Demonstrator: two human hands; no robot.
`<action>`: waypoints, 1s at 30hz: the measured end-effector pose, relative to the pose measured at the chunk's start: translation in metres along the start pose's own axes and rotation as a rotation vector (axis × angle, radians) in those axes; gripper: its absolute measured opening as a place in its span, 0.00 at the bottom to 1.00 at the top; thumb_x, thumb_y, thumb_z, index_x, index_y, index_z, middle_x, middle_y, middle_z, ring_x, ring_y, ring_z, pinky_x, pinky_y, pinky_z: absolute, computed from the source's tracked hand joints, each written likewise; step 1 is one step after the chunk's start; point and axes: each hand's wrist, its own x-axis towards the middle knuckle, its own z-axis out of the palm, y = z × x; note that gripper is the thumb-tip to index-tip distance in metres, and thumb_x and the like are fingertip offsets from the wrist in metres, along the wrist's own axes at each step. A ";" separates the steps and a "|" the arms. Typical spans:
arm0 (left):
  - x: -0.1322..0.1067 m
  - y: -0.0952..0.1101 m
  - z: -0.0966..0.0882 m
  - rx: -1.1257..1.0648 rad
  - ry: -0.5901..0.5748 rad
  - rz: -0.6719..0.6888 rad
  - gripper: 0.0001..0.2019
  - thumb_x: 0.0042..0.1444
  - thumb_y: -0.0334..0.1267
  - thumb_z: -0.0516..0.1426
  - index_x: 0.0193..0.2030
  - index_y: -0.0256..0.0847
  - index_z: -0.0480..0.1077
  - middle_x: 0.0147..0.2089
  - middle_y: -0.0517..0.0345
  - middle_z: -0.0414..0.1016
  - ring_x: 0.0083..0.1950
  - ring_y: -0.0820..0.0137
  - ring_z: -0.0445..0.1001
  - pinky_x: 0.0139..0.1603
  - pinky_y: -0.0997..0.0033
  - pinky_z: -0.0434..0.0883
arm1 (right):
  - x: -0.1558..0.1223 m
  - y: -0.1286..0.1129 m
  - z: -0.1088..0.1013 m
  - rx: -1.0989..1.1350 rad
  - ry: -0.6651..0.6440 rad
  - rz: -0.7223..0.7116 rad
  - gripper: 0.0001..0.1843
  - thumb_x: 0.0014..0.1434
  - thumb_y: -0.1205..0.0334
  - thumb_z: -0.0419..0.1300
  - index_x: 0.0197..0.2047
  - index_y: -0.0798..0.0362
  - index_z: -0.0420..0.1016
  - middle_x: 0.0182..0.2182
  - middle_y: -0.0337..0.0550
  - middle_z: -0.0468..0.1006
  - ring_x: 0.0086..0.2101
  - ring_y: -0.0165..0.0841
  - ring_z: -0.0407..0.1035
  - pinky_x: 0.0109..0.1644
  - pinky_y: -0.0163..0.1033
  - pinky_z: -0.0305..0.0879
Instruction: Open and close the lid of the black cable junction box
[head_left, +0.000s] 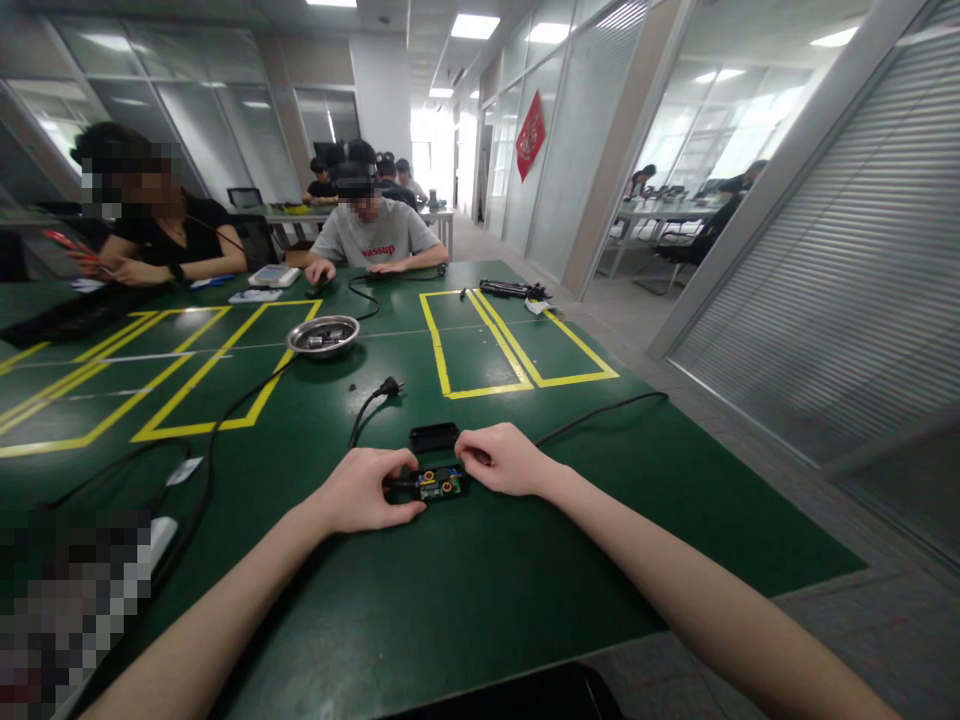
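A black power adapter case (pixel 431 497) lies opened on the green table in front of me. Its circuit board (pixel 442 482), with copper-wound coils, faces up inside. My left hand (pixel 375 490) grips the case's left end between thumb and fingers, where a black cord enters. At the right end is my right hand (pixel 502 460), its fingers curled together; what they pinch is hidden. Just beyond the case sits a black cover (pixel 434 437), its hollow side up. A power plug (pixel 390 387) on a short cord lies past my left hand.
A steel bowl (pixel 323 337) with small metal parts stands farther off, left of centre. Yellow tape (pixel 487 390) marks rectangles on the table. Another black cable (pixel 600 410) runs right. A folded tripod (pixel 514 289) lies at the far edge. Two people sit across the table.
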 end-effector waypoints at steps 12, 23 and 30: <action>0.005 -0.009 0.004 0.116 0.132 0.080 0.18 0.71 0.40 0.47 0.35 0.41 0.74 0.30 0.57 0.77 0.30 0.69 0.73 0.35 0.71 0.64 | 0.002 0.004 0.002 -0.021 -0.066 0.076 0.05 0.63 0.68 0.60 0.38 0.51 0.77 0.21 0.33 0.72 0.23 0.29 0.65 0.32 0.32 0.52; 0.005 -0.007 0.006 0.186 0.072 -0.034 0.16 0.69 0.42 0.50 0.37 0.42 0.77 0.26 0.60 0.77 0.26 0.71 0.73 0.30 0.74 0.59 | 0.007 -0.004 -0.002 -0.061 -0.113 0.174 0.04 0.62 0.69 0.62 0.38 0.51 0.77 0.19 0.30 0.69 0.22 0.27 0.64 0.32 0.32 0.51; 0.006 -0.006 0.004 0.217 0.084 -0.046 0.14 0.67 0.43 0.51 0.35 0.42 0.75 0.22 0.63 0.73 0.23 0.72 0.70 0.28 0.74 0.56 | 0.011 -0.010 0.000 -0.196 -0.115 0.223 0.04 0.62 0.66 0.63 0.41 0.50 0.76 0.20 0.32 0.73 0.24 0.30 0.67 0.33 0.34 0.51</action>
